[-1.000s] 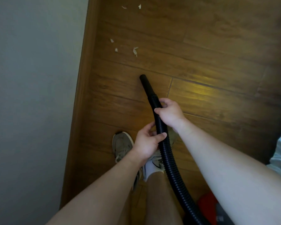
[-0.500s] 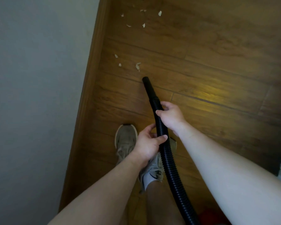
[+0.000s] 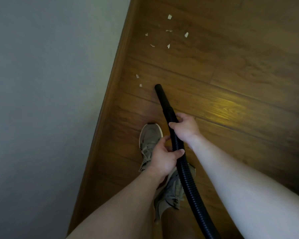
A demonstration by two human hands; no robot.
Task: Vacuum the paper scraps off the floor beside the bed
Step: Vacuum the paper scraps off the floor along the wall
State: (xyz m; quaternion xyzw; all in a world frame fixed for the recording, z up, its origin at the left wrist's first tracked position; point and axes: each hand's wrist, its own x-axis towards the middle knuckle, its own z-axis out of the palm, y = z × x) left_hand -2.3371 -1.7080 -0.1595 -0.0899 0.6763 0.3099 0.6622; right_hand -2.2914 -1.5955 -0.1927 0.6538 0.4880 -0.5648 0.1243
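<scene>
A black ribbed vacuum hose runs up from the bottom of the view to a smooth black nozzle whose tip rests near the wooden floor. My right hand grips the hose just behind the nozzle. My left hand holds the hose lower down. Two small white paper scraps lie just left of the nozzle tip. Several more scraps are scattered farther ahead on the floor.
A grey wall with a wooden skirting board bounds the floor on the left. My two feet in beige sneakers stand below the hands. Wooden floor stretches to the right.
The nozzle has moved forward to where a larger scrap lay; that scrap is no longer visible. The view has shifted, bringing the farther scraps lower in the frame. Both hands keep their hold.
</scene>
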